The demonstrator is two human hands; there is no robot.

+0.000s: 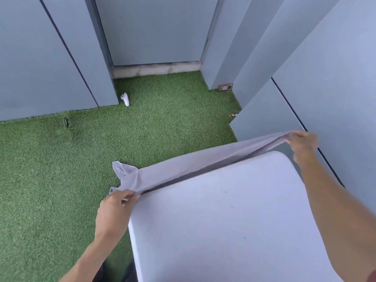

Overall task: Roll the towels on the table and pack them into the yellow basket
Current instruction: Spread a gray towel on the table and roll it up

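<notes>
— Green artificial turf (pixel 61 169) covers the floor around the white table (pixel 234 220). Where is the towel?

— One grey towel (pixel 193 165) is stretched taut along the table's far edge, raised slightly above it.

— Grip?

— The left hand (pixel 114 210) pinches the towel's end at the table's near-left corner, loose fabric bunching beyond the fingers. The right hand (pixel 303 143) grips the other end past the table's far corner, fingers curled round the cloth.

— Anything smaller?

— A white controller (pixel 125 99) lies on the turf, well beyond the table.
</notes>
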